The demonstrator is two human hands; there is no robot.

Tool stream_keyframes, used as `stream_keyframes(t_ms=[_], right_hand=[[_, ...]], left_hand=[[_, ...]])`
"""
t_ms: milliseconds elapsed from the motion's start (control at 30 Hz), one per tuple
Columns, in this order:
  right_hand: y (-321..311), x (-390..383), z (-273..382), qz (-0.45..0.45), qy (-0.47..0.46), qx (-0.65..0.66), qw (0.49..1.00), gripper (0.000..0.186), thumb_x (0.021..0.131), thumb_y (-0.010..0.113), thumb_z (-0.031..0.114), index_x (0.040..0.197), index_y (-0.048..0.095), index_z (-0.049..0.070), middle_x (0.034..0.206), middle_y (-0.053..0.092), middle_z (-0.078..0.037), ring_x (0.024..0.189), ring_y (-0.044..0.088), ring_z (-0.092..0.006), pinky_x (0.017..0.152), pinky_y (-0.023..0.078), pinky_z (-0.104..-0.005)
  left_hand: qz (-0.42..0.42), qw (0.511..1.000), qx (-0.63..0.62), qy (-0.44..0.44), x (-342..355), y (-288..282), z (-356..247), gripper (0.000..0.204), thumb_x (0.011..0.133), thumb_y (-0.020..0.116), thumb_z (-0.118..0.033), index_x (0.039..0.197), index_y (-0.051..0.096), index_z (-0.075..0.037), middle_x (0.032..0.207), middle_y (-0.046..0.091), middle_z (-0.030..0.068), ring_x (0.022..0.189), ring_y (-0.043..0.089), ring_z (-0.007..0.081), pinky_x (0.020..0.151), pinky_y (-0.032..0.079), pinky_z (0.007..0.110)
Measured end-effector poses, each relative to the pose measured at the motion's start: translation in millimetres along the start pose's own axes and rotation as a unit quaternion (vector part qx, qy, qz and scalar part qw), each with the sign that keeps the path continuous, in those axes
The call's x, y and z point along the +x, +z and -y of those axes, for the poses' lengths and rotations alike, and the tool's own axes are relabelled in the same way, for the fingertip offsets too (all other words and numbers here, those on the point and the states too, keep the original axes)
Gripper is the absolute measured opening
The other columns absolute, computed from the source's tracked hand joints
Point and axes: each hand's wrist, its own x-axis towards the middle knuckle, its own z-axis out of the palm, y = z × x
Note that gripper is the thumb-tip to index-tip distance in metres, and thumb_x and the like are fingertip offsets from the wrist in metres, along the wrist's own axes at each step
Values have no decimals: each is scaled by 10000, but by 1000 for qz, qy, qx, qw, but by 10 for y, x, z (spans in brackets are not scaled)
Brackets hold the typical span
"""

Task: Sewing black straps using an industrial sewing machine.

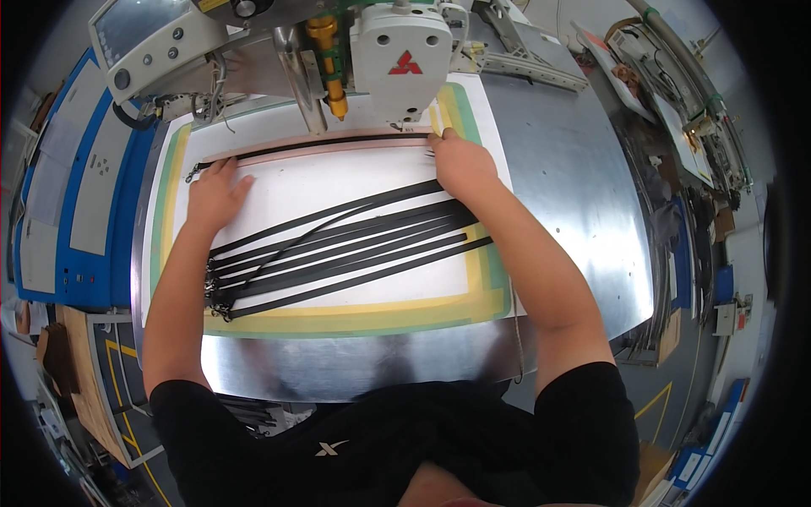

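A narrow black strap (338,142) stretches along a pinkish strip (355,147) beneath the sewing machine's head (400,63). At its left end is a small metal clasp (193,173). My left hand (216,196) rests its fingertips on the strap close to that clasp, thumb held apart. Closed at the strap's other end is my right hand (465,166), its fingers partly hidden by the hand itself. Between my forearms several more black straps (338,241) lie slanted on the white sheet (279,196), with their metal clasps (213,291) bunched at the left.
Yellow and green tape (355,318) borders the sheet on a shiny metal table (562,203). A gold-coloured cylinder (328,63) and a metal post (297,80) hang beside the machine head. A control panel (156,38) stands at the back left, above a blue-and-white cabinet (72,182).
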Motion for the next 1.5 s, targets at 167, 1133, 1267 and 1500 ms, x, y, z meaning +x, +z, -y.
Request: stream_keyframes(t_ms=[167, 1133, 1267, 1500], right_hand=[[-25, 0, -215, 5, 23, -18, 1000, 356, 983, 531, 57, 1319, 648, 46, 1288, 636, -169, 1089, 719, -361, 907, 600, -459], [258, 215, -266, -118, 21, 121, 985, 223, 943, 638, 29, 1151, 659, -46, 1138, 646, -265, 1064, 672, -452, 953, 549, -486], [277, 227, -350, -159, 41, 163, 973, 228, 933, 635, 25, 1151, 673, -29, 1140, 656, -267, 1063, 673, -452, 955, 548, -486], [307, 24, -366, -173, 6, 150, 974, 351, 939, 595, 51, 1273, 700, 66, 1336, 658, -153, 1110, 682, -381, 980, 547, -461]], left_hand=[[-44, 998, 18, 32, -42, 52, 110, 595, 998, 615, -458, 1456, 591, -80, 1451, 610, 139, 1360, 534, 359, 1110, 402, 524], [-108, 994, -18, 17, -87, 178, 125, 573, 1007, 606, -450, 1432, 609, -65, 1453, 602, 139, 1375, 515, 344, 1143, 364, 476], [-126, 991, -13, -34, -93, 265, 189, 637, 991, 622, -490, 1420, 603, -20, 1454, 594, 175, 1373, 518, 358, 1144, 371, 471], [-131, 990, -5, -49, -77, 195, 157, 639, 981, 628, -501, 1384, 635, -6, 1421, 613, 210, 1313, 570, 380, 1098, 423, 485]])
